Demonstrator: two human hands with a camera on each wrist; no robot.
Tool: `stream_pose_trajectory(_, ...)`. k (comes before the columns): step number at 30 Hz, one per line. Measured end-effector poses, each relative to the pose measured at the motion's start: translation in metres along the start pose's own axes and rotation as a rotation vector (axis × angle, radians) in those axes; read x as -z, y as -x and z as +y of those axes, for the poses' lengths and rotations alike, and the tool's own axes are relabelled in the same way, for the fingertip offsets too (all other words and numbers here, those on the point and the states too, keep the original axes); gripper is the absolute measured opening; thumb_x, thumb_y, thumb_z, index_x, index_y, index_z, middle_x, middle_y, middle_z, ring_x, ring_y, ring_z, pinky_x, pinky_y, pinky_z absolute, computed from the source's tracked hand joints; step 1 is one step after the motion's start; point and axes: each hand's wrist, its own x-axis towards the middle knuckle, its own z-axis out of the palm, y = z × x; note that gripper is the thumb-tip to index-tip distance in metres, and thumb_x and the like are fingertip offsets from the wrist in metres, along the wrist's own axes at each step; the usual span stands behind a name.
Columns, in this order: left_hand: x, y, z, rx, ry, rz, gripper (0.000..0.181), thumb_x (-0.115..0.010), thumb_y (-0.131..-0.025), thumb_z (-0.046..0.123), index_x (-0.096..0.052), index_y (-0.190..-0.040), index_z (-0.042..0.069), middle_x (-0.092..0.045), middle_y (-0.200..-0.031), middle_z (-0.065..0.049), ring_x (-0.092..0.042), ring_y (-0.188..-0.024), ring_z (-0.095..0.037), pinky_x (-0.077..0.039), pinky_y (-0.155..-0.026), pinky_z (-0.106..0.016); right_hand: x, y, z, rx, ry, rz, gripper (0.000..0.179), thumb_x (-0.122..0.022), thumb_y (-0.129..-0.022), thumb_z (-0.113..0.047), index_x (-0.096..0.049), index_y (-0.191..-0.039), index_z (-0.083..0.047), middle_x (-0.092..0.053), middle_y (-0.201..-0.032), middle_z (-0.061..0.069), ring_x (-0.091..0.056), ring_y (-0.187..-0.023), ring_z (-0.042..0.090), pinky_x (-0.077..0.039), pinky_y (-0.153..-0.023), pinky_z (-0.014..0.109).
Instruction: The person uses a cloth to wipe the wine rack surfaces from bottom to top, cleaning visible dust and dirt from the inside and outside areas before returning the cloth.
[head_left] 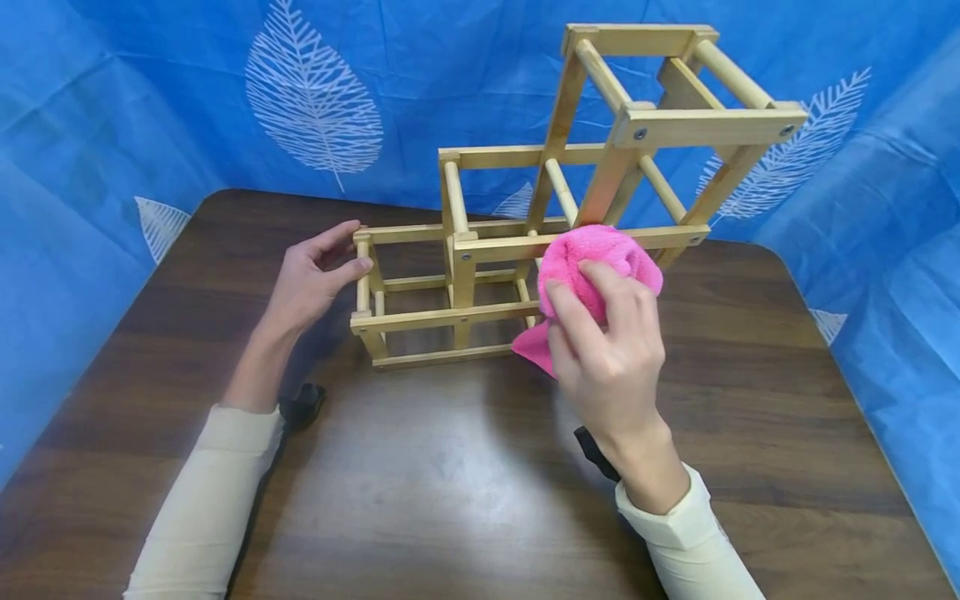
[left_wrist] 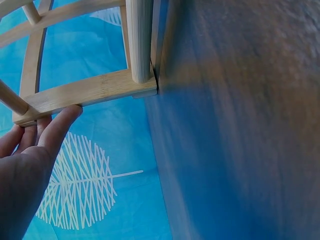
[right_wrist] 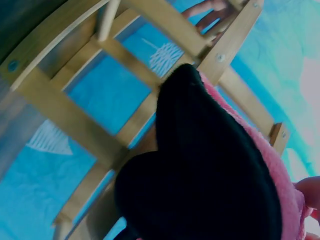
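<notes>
A stepped rack of pale wooden bars and round dowels [head_left: 603,185] sits on the dark brown wood-grain counter [head_left: 465,500], its long axis running left to right, rising rightward. The person's right hand [head_left: 607,342] is nearer the tall end; its grip pinches a bunched, fluffy pink cloth [head_left: 600,258] at the middle tier's front rail [head_left: 498,247]. The left hand [head_left: 307,279] has its grip around the low left end, thumb nearer the body.
</notes>
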Motion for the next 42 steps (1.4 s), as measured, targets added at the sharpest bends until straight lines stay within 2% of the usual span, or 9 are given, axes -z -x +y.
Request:
stream_pose_trajectory(4, 0.0, 0.0, 0.0, 0.004, -0.002, 0.004, 0.058, -0.072, -0.092, 0.022, -0.051, -0.145, 0.01, -0.054, -0.141, -0.009, -0.052, -0.124, -0.022, -0.046, -0.101, -0.033, -0.006, -0.002, -0.016, 0.099, -0.011, -0.046, 0.02, -0.066, -0.084, 0.002, -0.072, -0.102, -0.002, -0.066, -0.109, 0.021, -0.057, -0.084, 0.042, -0.055, -0.069, 0.049)
stream_pose_trajectory(9, -0.002, 0.0, 0.0, 0.022, -0.007, -0.004, 0.061, -0.073, -0.091, 0.025, -0.05, -0.146, 0.011, -0.052, -0.144, -0.008, -0.05, -0.128, -0.023, -0.043, -0.104, -0.037, -0.017, -0.003, -0.03, 0.255, -0.018, -0.077, 0.014, -0.069, -0.091, -0.009, -0.073, -0.103, -0.002, -0.067, -0.108, 0.019, -0.059, -0.084, 0.038, -0.059, -0.072, 0.043)
stream_pose_trajectory(14, -0.003, -0.002, 0.004, 0.007, -0.008, -0.005, 0.059, -0.072, -0.092, 0.024, -0.051, -0.145, 0.012, -0.054, -0.142, -0.009, -0.051, -0.127, -0.024, -0.044, -0.104, -0.038, -0.025, 0.0, -0.036, 0.309, -0.018, -0.085, 0.017, -0.067, -0.094, -0.016, -0.073, -0.103, -0.002, -0.067, -0.108, 0.018, -0.061, -0.085, 0.035, -0.059, -0.078, 0.041)
stream_pose_trajectory(18, -0.003, -0.002, 0.007, 0.013, -0.012, -0.006, 0.059, -0.072, -0.092, 0.024, -0.051, -0.145, 0.012, -0.053, -0.142, -0.008, -0.05, -0.127, -0.024, -0.043, -0.105, -0.039, -0.023, 0.001, -0.033, 0.272, 0.01, -0.042, 0.014, -0.071, -0.089, -0.009, -0.073, -0.101, -0.003, -0.067, -0.107, 0.019, -0.06, -0.085, 0.038, -0.059, -0.07, 0.041)
stream_pose_trajectory(21, -0.003, -0.001, 0.008, 0.024, -0.008, -0.008, 0.059, -0.072, -0.092, 0.024, -0.051, -0.146, 0.013, -0.052, -0.143, -0.007, -0.049, -0.129, -0.024, -0.041, -0.106, -0.04, -0.019, -0.001, -0.029, 0.219, 0.051, -0.003, 0.016, -0.073, -0.084, -0.002, -0.073, -0.099, -0.004, -0.067, -0.106, 0.019, -0.059, -0.082, 0.039, -0.058, -0.059, 0.042)
stream_pose_trajectory(23, -0.002, 0.0, 0.008, 0.027, -0.005, -0.009, 0.058, -0.072, -0.092, 0.024, -0.05, -0.146, 0.013, -0.052, -0.144, -0.007, -0.048, -0.13, -0.024, -0.041, -0.106, -0.04, -0.015, -0.002, -0.026, 0.176, 0.079, 0.006, 0.016, -0.071, -0.084, 0.0, -0.072, -0.099, -0.004, -0.066, -0.106, 0.019, -0.058, -0.081, 0.04, -0.057, -0.056, 0.044)
stream_pose_trajectory(29, -0.002, 0.001, 0.007, 0.031, 0.008, -0.019, 0.059, -0.071, -0.093, 0.024, -0.049, -0.147, 0.013, -0.051, -0.145, -0.007, -0.048, -0.129, -0.023, -0.041, -0.106, -0.038, -0.002, -0.004, -0.014, 0.045, 0.14, -0.024, 0.019, -0.065, -0.085, 0.002, -0.072, -0.101, -0.005, -0.066, -0.107, 0.019, -0.057, -0.081, 0.041, -0.056, -0.058, 0.053)
stream_pose_trajectory(36, 0.0, 0.002, 0.005, 0.021, 0.004, -0.009, 0.058, -0.07, -0.093, 0.022, -0.049, -0.147, 0.013, -0.052, -0.144, -0.007, -0.049, -0.128, -0.022, -0.043, -0.104, -0.035, 0.017, -0.001, 0.008, -0.082, 0.156, -0.101, 0.02, -0.067, -0.084, -0.002, -0.073, -0.104, -0.001, -0.065, -0.111, 0.022, -0.059, -0.091, 0.044, -0.053, -0.072, 0.059)
stream_pose_trajectory(42, 0.0, 0.002, 0.003, 0.021, 0.002, -0.016, 0.059, -0.07, -0.093, 0.023, -0.048, -0.147, 0.013, -0.052, -0.144, -0.007, -0.05, -0.127, -0.022, -0.044, -0.104, -0.035, 0.024, 0.001, 0.024, -0.134, 0.175, -0.078, 0.02, -0.067, -0.084, -0.003, -0.072, -0.103, 0.001, -0.064, -0.11, 0.024, -0.059, -0.092, 0.046, -0.05, -0.073, 0.06)
